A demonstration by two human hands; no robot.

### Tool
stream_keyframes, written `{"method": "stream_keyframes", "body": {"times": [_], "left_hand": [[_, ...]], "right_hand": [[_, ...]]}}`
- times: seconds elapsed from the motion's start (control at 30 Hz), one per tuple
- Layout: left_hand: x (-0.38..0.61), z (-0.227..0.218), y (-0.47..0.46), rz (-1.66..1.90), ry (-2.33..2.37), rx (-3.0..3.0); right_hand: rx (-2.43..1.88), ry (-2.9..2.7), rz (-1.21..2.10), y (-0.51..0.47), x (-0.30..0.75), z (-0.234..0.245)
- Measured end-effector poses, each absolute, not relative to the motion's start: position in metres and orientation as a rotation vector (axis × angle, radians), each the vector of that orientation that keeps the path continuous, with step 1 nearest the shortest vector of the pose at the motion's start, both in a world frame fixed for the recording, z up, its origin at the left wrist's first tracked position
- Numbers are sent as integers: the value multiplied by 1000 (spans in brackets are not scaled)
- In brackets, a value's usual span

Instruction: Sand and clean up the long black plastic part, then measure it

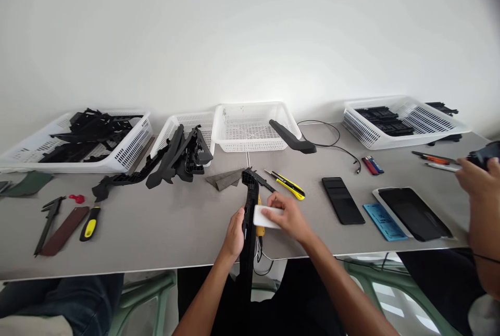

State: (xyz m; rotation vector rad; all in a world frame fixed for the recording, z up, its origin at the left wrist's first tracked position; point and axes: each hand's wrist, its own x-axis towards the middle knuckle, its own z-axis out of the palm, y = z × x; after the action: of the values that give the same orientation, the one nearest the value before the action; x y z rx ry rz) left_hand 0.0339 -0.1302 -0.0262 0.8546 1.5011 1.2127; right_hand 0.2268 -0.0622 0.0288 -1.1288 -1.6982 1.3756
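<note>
My left hand [235,232] is closed around a long black plastic trim piece [249,242]. The strip stands lengthwise over the table's front edge, its lower end near my lap. My right hand [289,216] pinches a white flat rectangular block [266,217] close against the right side of the trim piece; whether they touch I cannot tell. Partly hidden behind the block is a yellow-handled tool [260,231] with a cord. Beyond my hands lie a yellow utility knife [289,186], a dark caliper [262,181] and a grey cloth [224,179].
White baskets [255,146] line the wall, several with black plastic parts. One black trim piece [292,138] rests over a basket rim. Rightward lie a black phone [342,200], a blue tray [385,221] and a co-worker's hand [482,177]. A yellow-black handled tool [90,224] lies left.
</note>
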Motion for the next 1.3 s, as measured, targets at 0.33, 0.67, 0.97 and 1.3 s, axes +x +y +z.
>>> {"method": "stream_keyframes", "body": {"times": [0.33, 0.67, 0.97, 1.3], "left_hand": [[36, -17, -129, 1177, 1438, 900], [37, -14, -131, 1171, 1418, 933], [37, -19, -129, 1203, 1480, 902], [35, -22, -128, 1232, 1432, 824]], "right_hand": [[-1184, -1604, 1270, -61, 224, 25], [-1230, -1515, 1189, -21, 229, 34], [-1182, -1588, 1464, -98, 221, 14], [-1101, -1558, 1346, -107, 232, 32]]}}
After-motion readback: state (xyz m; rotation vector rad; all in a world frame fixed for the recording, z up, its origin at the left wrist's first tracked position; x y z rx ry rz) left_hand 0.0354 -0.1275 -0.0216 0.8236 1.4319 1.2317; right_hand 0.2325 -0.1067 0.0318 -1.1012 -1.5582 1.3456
